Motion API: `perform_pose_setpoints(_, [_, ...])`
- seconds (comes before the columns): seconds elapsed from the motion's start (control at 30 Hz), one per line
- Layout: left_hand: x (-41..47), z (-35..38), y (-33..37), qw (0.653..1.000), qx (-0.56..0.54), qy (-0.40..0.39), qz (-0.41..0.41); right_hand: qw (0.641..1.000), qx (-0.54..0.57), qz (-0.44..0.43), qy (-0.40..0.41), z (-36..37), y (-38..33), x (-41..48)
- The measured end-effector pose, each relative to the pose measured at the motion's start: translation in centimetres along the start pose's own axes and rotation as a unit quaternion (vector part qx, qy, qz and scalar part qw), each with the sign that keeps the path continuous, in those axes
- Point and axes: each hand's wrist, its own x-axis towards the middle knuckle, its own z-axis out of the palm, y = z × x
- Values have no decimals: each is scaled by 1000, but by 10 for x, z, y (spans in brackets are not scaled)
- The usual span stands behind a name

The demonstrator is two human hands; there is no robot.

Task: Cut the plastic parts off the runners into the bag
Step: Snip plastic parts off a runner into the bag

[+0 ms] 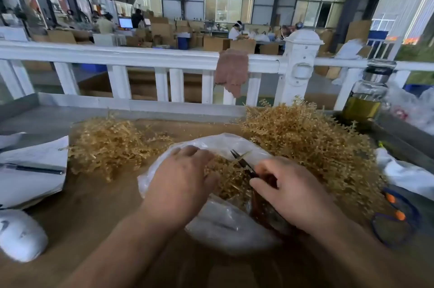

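Now, snipping over the bag point(223, 229), centre frame.
Your left hand point(180, 184) clutches gold runners point(230, 182); your right hand point(288, 189) grips open-bladed snips point(243, 163).

glossy clear plastic bag point(225, 226), matt brown tabletop point(98, 212)

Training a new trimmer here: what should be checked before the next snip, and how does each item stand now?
1. Grip on snips by right hand: ok.
2. Blades open, ready: ok.
3. Mouth of bag open under the cut: ok.
4. Gap between left hand and blade tips: ok, apart.
5. Hold of left hand on the gold parts: cannot tell, fingertips hidden.
6. Stem seated between blades: cannot tell, blurred.
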Motion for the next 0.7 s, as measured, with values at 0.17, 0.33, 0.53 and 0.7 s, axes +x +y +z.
perform_pose_setpoints(0.17, [27,36,-2,985,165,-50,16,989,-141,-27,23,25,11,21])
perform_pose_setpoints(0.33, [28,44,-5,993,114,11,38,987,-145,-30,60,27,15,12])
perform_pose_setpoints(0.53, [25,35,-12,969,-220,90,-62,996,-19,8,87,17,11,11])
perform_pose_setpoints(0.7, [18,22,-11,853,-507,61,-105,987,140,55,61,5,-5,8])
